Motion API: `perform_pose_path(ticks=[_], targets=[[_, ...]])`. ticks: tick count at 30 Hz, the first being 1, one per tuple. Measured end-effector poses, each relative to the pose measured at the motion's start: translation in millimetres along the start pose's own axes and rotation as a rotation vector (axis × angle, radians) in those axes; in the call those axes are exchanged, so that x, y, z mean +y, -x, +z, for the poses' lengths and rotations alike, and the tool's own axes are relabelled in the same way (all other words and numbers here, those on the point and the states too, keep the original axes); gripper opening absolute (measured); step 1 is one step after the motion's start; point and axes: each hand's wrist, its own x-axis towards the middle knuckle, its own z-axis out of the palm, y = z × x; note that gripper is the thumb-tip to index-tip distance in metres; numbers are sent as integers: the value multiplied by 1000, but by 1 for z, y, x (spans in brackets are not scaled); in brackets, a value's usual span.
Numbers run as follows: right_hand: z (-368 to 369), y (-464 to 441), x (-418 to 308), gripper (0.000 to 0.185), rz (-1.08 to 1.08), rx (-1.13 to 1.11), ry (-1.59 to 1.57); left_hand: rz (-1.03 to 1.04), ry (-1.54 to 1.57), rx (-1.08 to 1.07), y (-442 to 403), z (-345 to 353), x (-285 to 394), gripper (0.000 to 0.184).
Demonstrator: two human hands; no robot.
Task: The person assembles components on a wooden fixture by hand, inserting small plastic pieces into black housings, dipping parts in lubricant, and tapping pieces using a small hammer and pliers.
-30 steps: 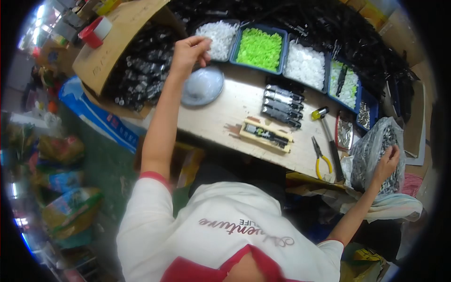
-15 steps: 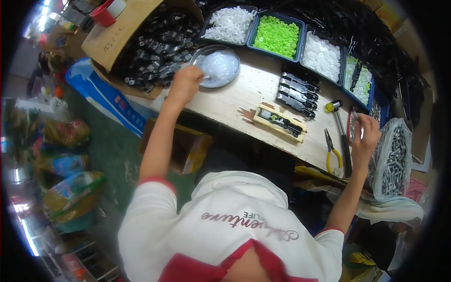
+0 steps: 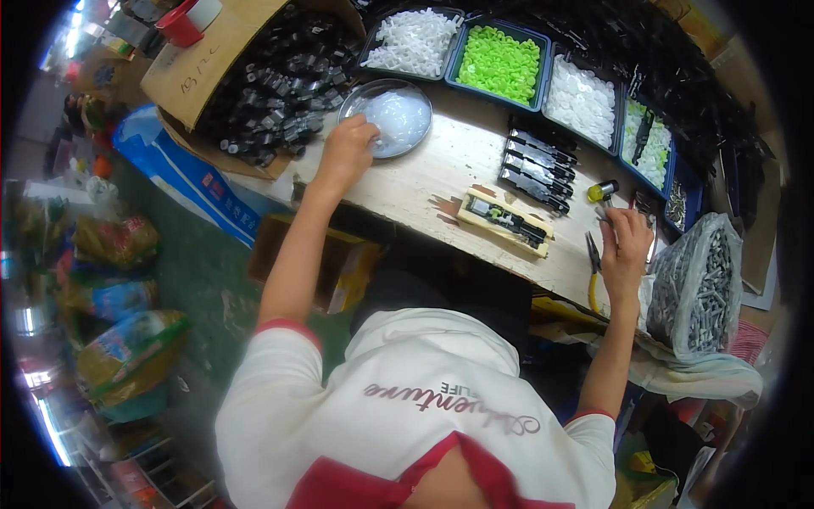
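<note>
My left hand (image 3: 346,155) is closed at the near rim of a round metal dish (image 3: 428,131) that holds a whitish, grease-like substance. Whatever its pinched fingertips grip is hidden. Over the handle of a hammer with a yellow-and-black head (image 3: 603,191) is my right hand (image 3: 626,242), fingers curled together; anything between them is too small to make out. Pliers with yellow handles (image 3: 594,263) lie just left of it. Between the hands, a cream-coloured fixture (image 3: 469,216) holds a black mechanism with green and white parts (image 3: 507,222). Several black-and-metal assemblies (image 3: 536,168) lie behind it.
Along the back stand bins of white tubes (image 3: 413,42), green pieces (image 3: 498,61), white pieces (image 3: 581,97) and mixed parts (image 3: 649,148). A cardboard box of black parts (image 3: 284,85) is at left. A plastic bag of metal pins (image 3: 704,284) sits at the right edge.
My right hand has moved left from the small pin tray to over the hammer handle. My left hand has shifted slightly right, further over the dish's rim.
</note>
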Motion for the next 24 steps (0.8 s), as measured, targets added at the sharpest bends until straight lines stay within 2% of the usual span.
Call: perform_pose_path(ticks=[9,18,20,21,23,24], targets=[[15,-8,-28,18,6,-18,-107,-50,51,26,4,7,-4,9],[25,-12,-47,18,31,-43,-263,-40,140,152,8,-9,10,11],[29,-15,-57,18,42,-53,-361,-234,475,123,10,-17,33,8],[31,-16,-63,17,50,-63,-459,-231,480,117,12,-15,44,8],[37,-21,-73,16,74,-86,-519,-330,1031,54,15,-8,70,5],[41,-22,-77,16,61,-76,-603,-291,1060,-19,16,-6,82,7]])
